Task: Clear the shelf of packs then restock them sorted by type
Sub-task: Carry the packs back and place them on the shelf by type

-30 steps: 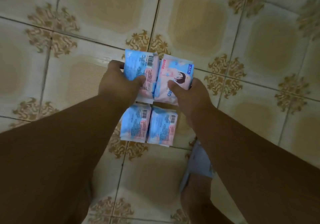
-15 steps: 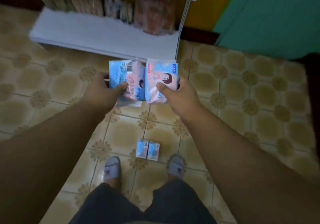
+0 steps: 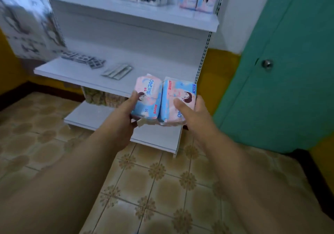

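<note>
Pink-and-blue soft plastic packs, carried side by side above the patterned beige floor tiles (image 3: 162, 177) toward the white metal shelving unit (image 3: 126, 78). Left hand (image 3: 124, 112) curled round the left soft pack with the "240" print (image 3: 147, 100), thumb on its front face and fingers hidden behind. Right hand (image 3: 193, 114) likewise wrapped round the right soft pack with the cartoon face (image 3: 178, 101), thumb pressed on the front (both packs touching along their inner edges). Likely light, squashy and a little slick in the film wrapper; best gripped across the short sides, not by the crimped seam. Beyond, flat silver blister strips (image 3: 117, 71) on the middle shelf board; two matching pink-and-blue packs (image 3: 197, 1) upright at the right end of the upper shelf, probably the destination. Teal door (image 3: 289, 71) at far right.
</note>
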Motion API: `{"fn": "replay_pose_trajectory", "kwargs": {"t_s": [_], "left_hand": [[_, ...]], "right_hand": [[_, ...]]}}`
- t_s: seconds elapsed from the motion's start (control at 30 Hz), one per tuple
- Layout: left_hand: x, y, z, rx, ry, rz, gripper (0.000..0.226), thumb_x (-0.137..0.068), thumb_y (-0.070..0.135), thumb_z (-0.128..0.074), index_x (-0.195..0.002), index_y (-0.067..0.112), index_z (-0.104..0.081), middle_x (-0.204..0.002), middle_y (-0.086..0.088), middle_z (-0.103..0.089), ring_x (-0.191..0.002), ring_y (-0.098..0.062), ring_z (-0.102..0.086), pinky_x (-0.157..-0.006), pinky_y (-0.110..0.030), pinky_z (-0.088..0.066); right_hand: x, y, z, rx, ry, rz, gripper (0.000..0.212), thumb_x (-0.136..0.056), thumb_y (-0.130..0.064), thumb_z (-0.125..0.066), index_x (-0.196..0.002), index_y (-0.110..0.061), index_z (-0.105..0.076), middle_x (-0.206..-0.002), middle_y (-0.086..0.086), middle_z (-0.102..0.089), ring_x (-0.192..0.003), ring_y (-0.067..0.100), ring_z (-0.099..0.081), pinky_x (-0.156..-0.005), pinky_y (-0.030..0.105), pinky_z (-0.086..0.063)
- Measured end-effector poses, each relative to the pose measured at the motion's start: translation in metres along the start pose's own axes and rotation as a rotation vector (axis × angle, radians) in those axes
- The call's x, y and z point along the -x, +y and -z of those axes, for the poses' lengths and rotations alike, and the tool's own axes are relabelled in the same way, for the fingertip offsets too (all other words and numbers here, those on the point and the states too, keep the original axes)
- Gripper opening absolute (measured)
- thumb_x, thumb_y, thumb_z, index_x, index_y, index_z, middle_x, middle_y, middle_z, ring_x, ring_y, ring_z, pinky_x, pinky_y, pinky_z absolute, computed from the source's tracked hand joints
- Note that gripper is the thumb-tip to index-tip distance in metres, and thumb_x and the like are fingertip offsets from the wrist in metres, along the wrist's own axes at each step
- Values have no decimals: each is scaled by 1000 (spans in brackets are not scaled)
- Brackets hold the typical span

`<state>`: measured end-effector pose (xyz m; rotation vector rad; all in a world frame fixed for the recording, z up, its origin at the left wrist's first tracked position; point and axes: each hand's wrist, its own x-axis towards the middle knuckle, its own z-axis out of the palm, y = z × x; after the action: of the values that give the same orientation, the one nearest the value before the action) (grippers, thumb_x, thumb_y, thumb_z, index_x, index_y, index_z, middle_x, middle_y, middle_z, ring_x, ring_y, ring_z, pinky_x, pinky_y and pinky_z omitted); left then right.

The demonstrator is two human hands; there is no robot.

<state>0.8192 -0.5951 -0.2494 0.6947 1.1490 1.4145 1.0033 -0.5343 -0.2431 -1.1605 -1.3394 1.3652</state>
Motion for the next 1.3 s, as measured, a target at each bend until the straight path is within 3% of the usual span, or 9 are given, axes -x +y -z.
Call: {"fn": "replay_pose_trajectory", "kwargs": {"t_s": [0.13, 0.23, 0.37, 0.5, 0.67, 0.8, 0.97, 1.1, 1.3], "left_hand": [[-29, 43, -5, -94, 26, -107, 31, -91, 34, -65, -117, 17, -63, -100, -1, -76, -93, -17, -73, -80, -31, -53], [-64, 79, -5, -73, 25, -152, 36, -90, 38, -67, -119, 18, -61, -104, -4, -75, -98, -23, -72, -88, -41, -55], [-115, 123, -10, -11, -11, -247, 43, -93, 33, -64, -130, 19, -47, -115, -8, -69, -97, -25, -71, -79, -38, -55], [-150, 160, -24, 143, -119, -213, 37, -97, 32, -58, -129, 17, -47, -116, -11, -69, -93, -25, -70, -78, -39, -55], [-202, 189, -60, 207, -225, -145, 39, -96, 35, -57, -128, 13, -55, -113, -12, -71, -94, -30, -72, -69, -39, -59], [-254, 197, -100, 21, -179, -213, 36, -96, 39, -58, -126, 19, -54, -113, -9, -70, -96, -28, -72, -68, -38, -57], [-314, 208, -146, -240, -115, -357, 57, -77, 41, -77, -126, 28, -50, -110, -1, -68, -94, -18, -71, -84, -38, -57], [-363, 227, -171, -502, -58, -429, 69, -68, 27, -88, -120, 32, -43, -103, 5, -63, -92, -13, -66, -68, -23, -52], [-452, 262, -174, -821, 16, -419, 60, -70, 23, -86, -116, 24, -48, -99, 2, -63, -87, -16, -65, -75, -32, -57]], "right_hand": [[-26, -36, -25, -16, 68, 94, 39, -85, -33, -74, -115, -27, -49, -114, -6, -67, -96, 12, -70, -77, 36, -61], [-52, -66, -42, -76, 153, 192, 39, -85, -29, -76, -115, -24, -51, -112, -6, -67, -95, 11, -70, -79, 37, -61], [-90, -102, -59, -141, 297, 288, 45, -83, -27, -77, -119, -18, -52, -112, -4, -68, -94, 11, -71, -73, 33, -60], [-123, -136, -59, -247, 378, 287, 40, -83, -30, -77, -115, -19, -55, -110, 1, -70, -94, 18, -72, -79, 44, -61], [-166, -166, -33, -308, 381, 307, 35, -87, -29, -72, -116, -20, -55, -107, 1, -73, -94, 21, -72, -69, 36, -59], [-221, -171, -1, -262, 407, 318, 38, -86, -31, -74, -116, -21, -54, -108, 0, -71, -93, 18, -72, -76, 40, -61], [-303, -180, 41, -200, 386, 358, 44, -83, -28, -77, -117, -21, -51, -109, -3, -68, -89, 12, -71, -72, 32, -60], [-367, -195, 64, -153, 297, 345, 47, -82, -25, -78, -118, -25, -48, -109, -6, -68, -89, 15, -73, -73, 40, -62], [-448, -204, 70, 19, 274, 322, 49, -82, -24, -78, -121, -26, -48, -110, -6, -66, -93, 10, -68, -76, 33, -61]]}}
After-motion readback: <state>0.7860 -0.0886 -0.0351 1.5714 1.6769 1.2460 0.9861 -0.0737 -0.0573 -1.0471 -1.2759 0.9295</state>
